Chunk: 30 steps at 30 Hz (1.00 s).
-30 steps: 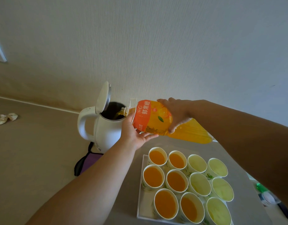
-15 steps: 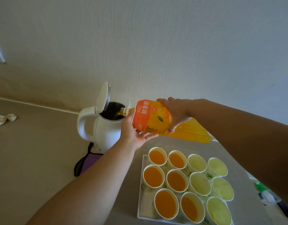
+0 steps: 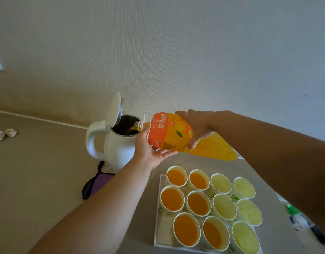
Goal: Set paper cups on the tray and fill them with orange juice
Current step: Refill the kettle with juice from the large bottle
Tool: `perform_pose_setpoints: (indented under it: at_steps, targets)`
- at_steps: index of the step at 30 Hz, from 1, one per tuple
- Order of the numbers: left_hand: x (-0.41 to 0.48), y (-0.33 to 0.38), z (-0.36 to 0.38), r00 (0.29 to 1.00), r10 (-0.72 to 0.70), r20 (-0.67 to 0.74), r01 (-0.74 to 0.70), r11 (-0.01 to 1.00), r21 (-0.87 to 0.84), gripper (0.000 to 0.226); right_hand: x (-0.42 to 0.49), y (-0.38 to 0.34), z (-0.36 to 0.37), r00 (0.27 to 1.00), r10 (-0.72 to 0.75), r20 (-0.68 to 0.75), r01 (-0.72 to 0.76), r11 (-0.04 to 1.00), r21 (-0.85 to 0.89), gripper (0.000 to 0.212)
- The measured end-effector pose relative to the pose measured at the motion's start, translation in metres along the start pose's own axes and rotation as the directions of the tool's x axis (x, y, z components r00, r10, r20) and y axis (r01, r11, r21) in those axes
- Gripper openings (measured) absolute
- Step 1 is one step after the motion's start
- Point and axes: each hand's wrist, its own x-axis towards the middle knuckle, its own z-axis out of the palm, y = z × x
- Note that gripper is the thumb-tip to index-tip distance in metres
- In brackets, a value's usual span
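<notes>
I hold a tipped orange juice bottle (image 3: 169, 132) with its open mouth over a white electric kettle (image 3: 119, 149) whose lid stands up. Juice runs from the mouth into the kettle. My left hand (image 3: 148, 154) supports the bottle from below near the neck, palm up and fingers stretched out. My right hand (image 3: 198, 125) grips the bottle's middle from above, thumb underneath. Below them a white tray (image 3: 159, 235) carries several paper cups. The left ones hold orange juice (image 3: 171, 199); the right ones (image 3: 224, 207) are empty.
The kettle and tray stand on a grey table against a pale wall. A black and purple bag (image 3: 97, 182) lies below the kettle at the table's left edge. Crumpled paper (image 3: 4, 134) lies on the floor far left. Small items with a green cap (image 3: 293, 211) sit right of the table.
</notes>
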Motion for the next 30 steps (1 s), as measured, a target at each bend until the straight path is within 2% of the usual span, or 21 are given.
perform_pose_setpoints:
  at_steps: [30]
  targets:
    - [-0.0034,0.0002,0.0009,1.000,0.002,0.013,-0.002,1.000,0.011,0.059,-0.0009,-0.0018,-0.0014,1.000,-0.001,-0.008,0.001,1.000,-0.005,0.130]
